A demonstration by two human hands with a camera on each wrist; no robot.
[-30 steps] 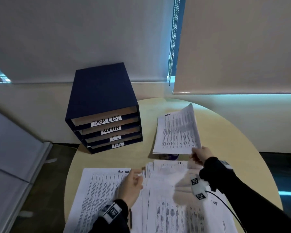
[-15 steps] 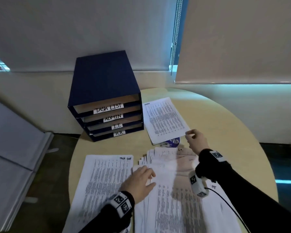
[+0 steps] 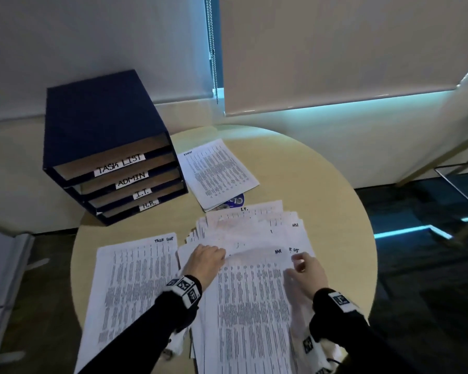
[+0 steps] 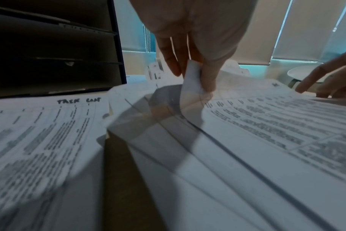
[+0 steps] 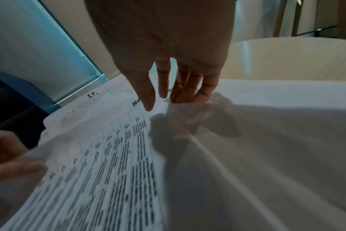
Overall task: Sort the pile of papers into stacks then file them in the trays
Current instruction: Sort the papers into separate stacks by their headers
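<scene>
A fanned pile of printed papers [image 3: 254, 228] lies in the middle of the round table [image 3: 335, 211]. My left hand [image 3: 219, 253] pinches the curled top-left corner of the pile's top sheet [image 3: 254, 287] between thumb and fingers [image 4: 207, 78]. My right hand [image 3: 295, 261] has straight fingers [image 5: 199, 93] touching that sheet's top-right corner, thumb apart. A "Task list" stack [image 3: 133, 292] lies to the left. One "Admin" sheet [image 3: 216, 176] lies beside the navy tray unit [image 3: 97, 125], labelled Task List, Admin, I.T., H.R.
A blue round item [image 3: 235, 202] peeks from under the Admin sheet. The table's rim curves close on the right, with bare wood [image 3: 322, 171] behind the pile. Window blinds and a bead chain [image 3: 212, 49] hang behind. Dark floor lies to the left and right.
My right hand laid the Admin sheet down beside the trays, let go and came back to the pile. My left hand slid right off the Task list stack and pinched the top sheet's corner.
</scene>
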